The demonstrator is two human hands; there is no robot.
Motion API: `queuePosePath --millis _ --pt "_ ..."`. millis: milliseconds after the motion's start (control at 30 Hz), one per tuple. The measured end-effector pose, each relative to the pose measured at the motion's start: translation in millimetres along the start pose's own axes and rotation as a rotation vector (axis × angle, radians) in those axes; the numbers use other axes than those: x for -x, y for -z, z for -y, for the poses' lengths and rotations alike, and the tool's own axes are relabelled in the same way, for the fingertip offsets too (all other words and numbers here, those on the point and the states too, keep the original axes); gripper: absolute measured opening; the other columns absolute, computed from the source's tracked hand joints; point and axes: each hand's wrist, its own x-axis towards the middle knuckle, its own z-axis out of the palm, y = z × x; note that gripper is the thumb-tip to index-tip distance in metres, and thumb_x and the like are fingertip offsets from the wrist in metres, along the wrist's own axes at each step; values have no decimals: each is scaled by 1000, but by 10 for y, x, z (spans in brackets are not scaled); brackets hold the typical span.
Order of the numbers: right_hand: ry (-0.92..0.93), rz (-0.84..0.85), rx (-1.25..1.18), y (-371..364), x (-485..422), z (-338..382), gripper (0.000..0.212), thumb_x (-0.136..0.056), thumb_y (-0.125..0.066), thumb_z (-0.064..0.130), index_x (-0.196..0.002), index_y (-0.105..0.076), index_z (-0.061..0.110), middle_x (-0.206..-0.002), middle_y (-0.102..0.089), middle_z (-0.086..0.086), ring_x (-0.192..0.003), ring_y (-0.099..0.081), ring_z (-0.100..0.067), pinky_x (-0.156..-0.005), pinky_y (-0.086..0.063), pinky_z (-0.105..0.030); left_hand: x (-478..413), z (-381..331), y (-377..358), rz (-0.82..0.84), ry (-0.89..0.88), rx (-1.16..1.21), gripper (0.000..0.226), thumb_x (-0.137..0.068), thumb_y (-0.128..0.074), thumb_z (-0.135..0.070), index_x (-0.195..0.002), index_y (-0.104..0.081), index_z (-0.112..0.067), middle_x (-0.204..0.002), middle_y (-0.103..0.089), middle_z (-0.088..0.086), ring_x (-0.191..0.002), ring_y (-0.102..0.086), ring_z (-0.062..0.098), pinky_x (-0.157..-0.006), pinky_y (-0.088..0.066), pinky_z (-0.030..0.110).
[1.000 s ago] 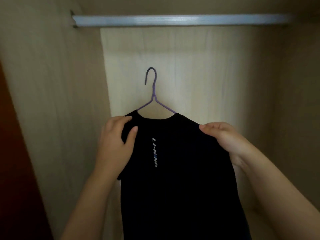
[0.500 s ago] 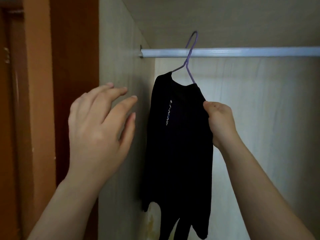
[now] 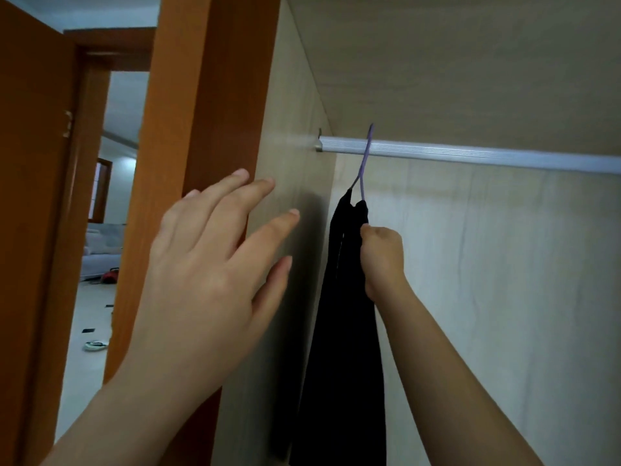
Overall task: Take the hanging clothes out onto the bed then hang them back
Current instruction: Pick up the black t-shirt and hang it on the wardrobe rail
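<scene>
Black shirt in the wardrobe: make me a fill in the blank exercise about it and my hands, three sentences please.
1. The purple hanger hooks over the silver ____.
2. The right hand grips the ____ shirt just below the hanger.
3. The left hand, fingers spread, holds ____.
Missing words: rail; black; nothing.

One head-worn wide-angle view, close inside the wardrobe, faces forward and upward toward the hanging rail [image 3: 470, 155] at upper right.
</scene>
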Motion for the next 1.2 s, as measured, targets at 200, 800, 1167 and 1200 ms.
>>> queuePosePath --millis 200,800,1167,1200 --pt "-47 28 -48 -145 85 -134 36 -95 -40 18 -59 -34 11 -58 -35 -3 -52 -35 -16 -52 -31 -28 -4 -4 -1 -18 -8 11 33 -83 -54 -26 -112 -63 -14 -126 -58 13 -124 -44 28 -103 -27 41" --pt "280 224 455 347 1292 -992 35 -93 -49 20 -127 -41 14 -88 -59 5 -68 -59 -10 -60 -53 -22 894 -223 -17 247 62 226 29 -86 -49 -26 -110 -60 -14 -112 -61 6 -105 -51 12 -86 -42 28" --pt "-77 276 445 812 2321 -2072 11 -89 -56 13 -95 -50 20 -67 -54 10 -55 -48 2 -49 -39 -5 2370 -579 -17 748 421 563 26 -85 -45 -35 -107 -58 -29 -107 -56 -17 -101 -53 -6 -86 -42 9" --pt "-113 302 460 850 2415 -2177 14 -89 -55 10 -88 -47 21 -61 -49 12 -52 -47 1 -48 -39 -7 2534 -598 1 797 486 591 26 -85 -44 -37 -105 -59 -29 -105 -55 -21 -101 -52 -8 -85 -40 5"
